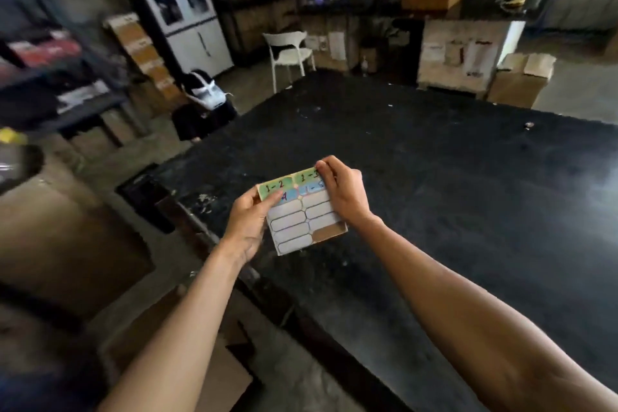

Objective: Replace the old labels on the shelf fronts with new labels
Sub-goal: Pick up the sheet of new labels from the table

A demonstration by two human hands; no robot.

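Head view is showing both hands holding a white sticker sheet of handwritten green and blue labels (302,214) at frame centre, above the dark worn surface (434,177). The left hand (250,221) is steadying its edge while the right hand (341,191) is pinching the upper right corner, probably to peel a label.

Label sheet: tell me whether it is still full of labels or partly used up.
Partly used. The label sheet, held by the left hand and right hand, keeps coloured labels only in its top rows; the outlines below are blank.
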